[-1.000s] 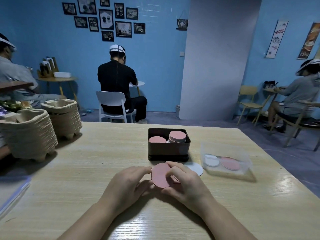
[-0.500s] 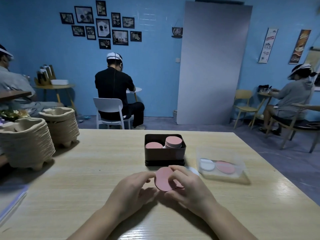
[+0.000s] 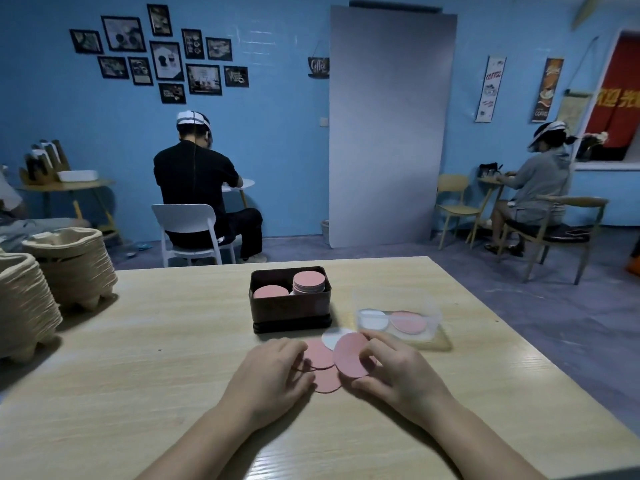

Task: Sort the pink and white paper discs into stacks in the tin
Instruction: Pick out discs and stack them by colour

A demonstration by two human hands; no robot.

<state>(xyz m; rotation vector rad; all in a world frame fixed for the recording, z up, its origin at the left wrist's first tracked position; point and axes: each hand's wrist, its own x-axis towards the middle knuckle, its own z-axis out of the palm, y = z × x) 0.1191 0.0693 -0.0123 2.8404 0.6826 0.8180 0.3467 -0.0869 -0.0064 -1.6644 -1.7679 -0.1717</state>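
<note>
Pink disc in hand (image 3: 350, 355): lifted off the table (image 3: 138, 358) and tilted, its face toward the camera, just near of the tin (image 3: 291, 315) and a little to its right.
Right hand (image 3: 398, 372): fingers curled onto the right edge of that disc with the thumb below it, clamped on it.
Left hand (image 3: 273, 372): palm down, fingers together and bent, tips on the loose pink discs (image 3: 320, 355). I cannot tell whether they pinch one.
Loose pink discs: at least two, flat on the table and overlapping, between the two hands and partly behind the tilted disc.
White disc (image 3: 331, 338): flat on the table just near of the tin, its near edge covered by the pink ones.
Tin: dark, rectangular, open-topped, at the middle of the table, far of both hands.
Low pink stack (image 3: 270, 292): in the tin's left half, below the rim.
Tall stack (image 3: 309, 282): in the tin's right half, pink on top, rising above the rim.
Clear box (image 3: 398, 299): just right of the tin, holding a boxed white disc (image 3: 373, 319) on the left and a boxed pink disc (image 3: 408, 321) beside it.
Pulp trays (image 3: 72, 268): two stacks at the table's left edge.
Background: a person in black (image 3: 197, 181) sits with back turned on a white chair (image 3: 187, 220), and a person in grey (image 3: 540, 181) sits far right.
</note>
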